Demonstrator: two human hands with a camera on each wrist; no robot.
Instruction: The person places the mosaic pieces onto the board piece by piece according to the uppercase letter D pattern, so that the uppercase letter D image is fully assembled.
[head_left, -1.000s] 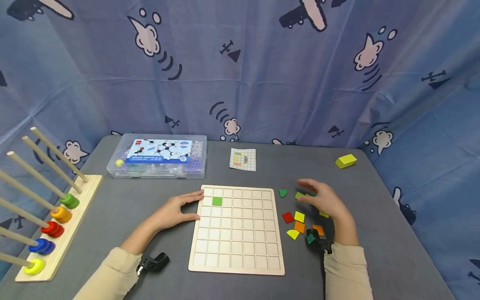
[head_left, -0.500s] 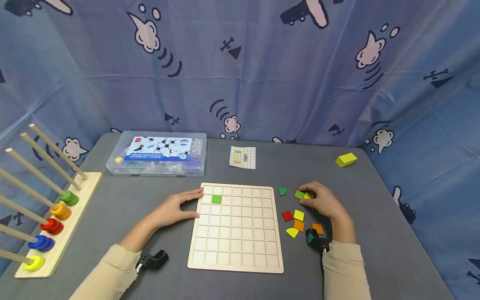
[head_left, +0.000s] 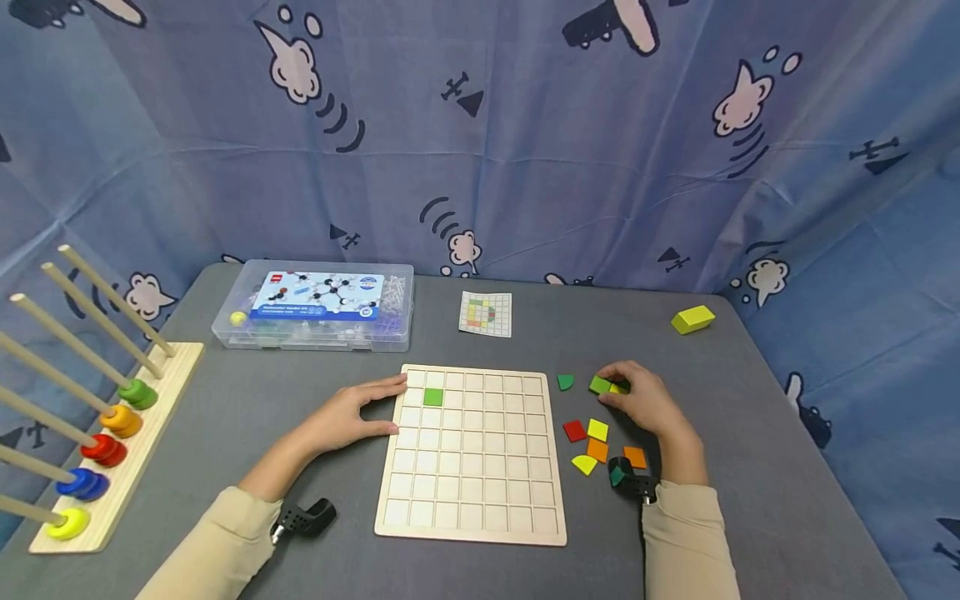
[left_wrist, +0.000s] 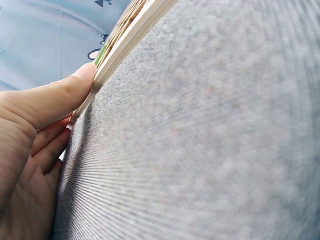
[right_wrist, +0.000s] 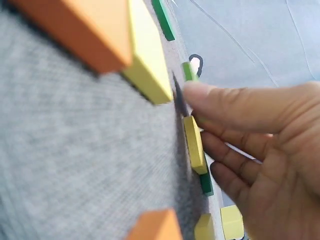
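Left hand (head_left: 341, 423): fingers extended, thumb and forefinger spread along the board's left edge, as 1 second ago.
Board (head_left: 472, 467): flat; 1 green tile (head_left: 432, 397) in the 2nd row from the far edge, 2nd column from the left.
Loose pieces: red square (head_left: 575, 431), yellow square (head_left: 597, 429) and orange square (head_left: 597, 451) near the board's right edge.
Right hand (head_left: 647, 400): fingers spread apart 1 second ago, now pinching a green square (head_left: 600, 384), tilted; yellow piece (right_wrist: 194, 145) just beside.
Room: worktop (head_left: 780, 467) stretches rightward from the right hand.
Far edge: clear box (head_left: 315, 333), card (head_left: 480, 314), yellow block (head_left: 693, 320).
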